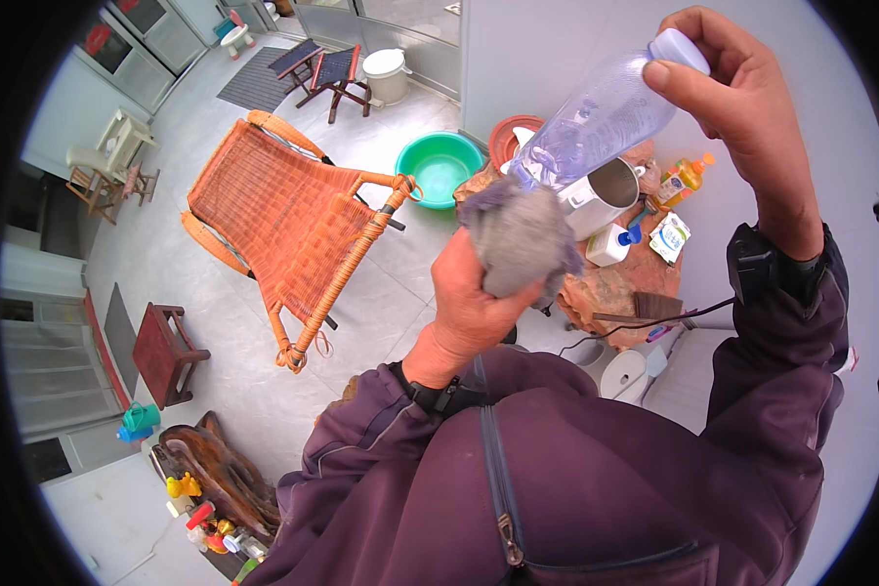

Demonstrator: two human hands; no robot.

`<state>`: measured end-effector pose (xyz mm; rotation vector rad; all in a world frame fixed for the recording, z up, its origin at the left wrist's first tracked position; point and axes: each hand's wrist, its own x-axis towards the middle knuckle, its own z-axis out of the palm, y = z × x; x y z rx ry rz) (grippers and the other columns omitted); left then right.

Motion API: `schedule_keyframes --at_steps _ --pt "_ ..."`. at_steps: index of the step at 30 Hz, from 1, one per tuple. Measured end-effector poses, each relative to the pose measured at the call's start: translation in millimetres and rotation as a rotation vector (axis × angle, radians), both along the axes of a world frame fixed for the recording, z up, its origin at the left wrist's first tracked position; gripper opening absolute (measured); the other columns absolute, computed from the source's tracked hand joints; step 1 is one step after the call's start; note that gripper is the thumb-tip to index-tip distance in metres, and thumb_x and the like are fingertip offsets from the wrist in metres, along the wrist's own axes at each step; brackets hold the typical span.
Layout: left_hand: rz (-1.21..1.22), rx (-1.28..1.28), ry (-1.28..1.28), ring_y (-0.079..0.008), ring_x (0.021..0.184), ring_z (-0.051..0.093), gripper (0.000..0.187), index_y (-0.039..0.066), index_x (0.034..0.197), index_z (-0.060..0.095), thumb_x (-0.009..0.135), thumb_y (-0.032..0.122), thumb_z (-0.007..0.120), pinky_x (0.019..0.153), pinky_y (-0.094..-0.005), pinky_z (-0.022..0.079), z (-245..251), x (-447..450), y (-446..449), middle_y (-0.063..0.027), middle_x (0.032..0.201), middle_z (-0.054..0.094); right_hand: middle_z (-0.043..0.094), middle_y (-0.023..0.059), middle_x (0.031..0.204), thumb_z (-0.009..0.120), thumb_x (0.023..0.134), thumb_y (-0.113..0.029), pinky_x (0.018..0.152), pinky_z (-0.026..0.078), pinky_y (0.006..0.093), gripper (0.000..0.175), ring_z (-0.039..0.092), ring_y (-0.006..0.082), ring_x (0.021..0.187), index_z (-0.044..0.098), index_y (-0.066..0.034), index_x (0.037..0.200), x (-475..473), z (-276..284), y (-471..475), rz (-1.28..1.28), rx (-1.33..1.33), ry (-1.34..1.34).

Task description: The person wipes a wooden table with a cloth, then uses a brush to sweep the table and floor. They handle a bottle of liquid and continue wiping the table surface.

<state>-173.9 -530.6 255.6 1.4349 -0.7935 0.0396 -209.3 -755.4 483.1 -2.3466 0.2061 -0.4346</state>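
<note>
My right hand (732, 88) grips a clear plastic bottle (601, 110) by its white cap, with the bottle slanting down to the left. Its lower end meets a grey cloth (520, 234), which my left hand (469, 308) holds bunched up. Whether the cloth wraps the bottle's base cannot be told. Behind the bottle, a white kettle-like container (604, 198) stands on a brown, rough-edged table (622, 293). A white bottle with a blue top (608, 245), an orange pump bottle (681, 179), a white-and-green packet (670, 238) and a brown brush (655, 306) are on it too.
A green basin (441, 168) sits on the floor beside the table. An orange wicker chair (293, 212) stands to the left. Farther off are folding stools (333, 69), a white lidded bucket (387, 77) and a dark red stool (161, 355). A black cable (644, 324) crosses the table's near edge.
</note>
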Motion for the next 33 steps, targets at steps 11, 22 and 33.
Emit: schedule_keyframes --at_steps 11,22,33 --pt "-0.251 -0.204 0.789 -0.0135 0.105 0.064 0.042 0.002 0.126 0.059 0.088 0.011 0.075 0.092 -0.0309 0.052 15 7 -62 -0.0054 0.115 0.069 0.065 0.0056 0.080 0.079 0.079 -0.017 0.056 0.049 0.0248 0.029 0.060 0.0090 0.067 0.063 0.0030 0.094 23 -69 29 -0.051 0.130 -0.218" --pt "-0.123 -0.392 1.146 -0.0198 0.102 0.066 0.036 0.004 0.128 0.056 0.097 0.021 0.064 0.090 -0.0348 0.054 -64 31 -33 -0.0075 0.115 0.067 0.060 -0.0049 0.081 0.077 0.085 -0.023 0.055 0.035 0.0189 0.026 0.049 0.0017 0.067 0.065 -0.0074 0.100 5 -47 -2 -0.058 0.108 -0.168" --pt "-0.029 -0.295 0.791 -0.0141 0.107 0.061 0.043 0.001 0.129 0.059 0.095 0.024 0.070 0.096 -0.0314 0.047 -46 29 -27 -0.0053 0.121 0.065 0.065 0.0061 0.081 0.077 0.080 -0.008 0.062 0.051 0.0241 0.024 0.063 0.0085 0.073 0.061 0.0032 0.095 21 -70 28 0.086 0.190 -0.056"
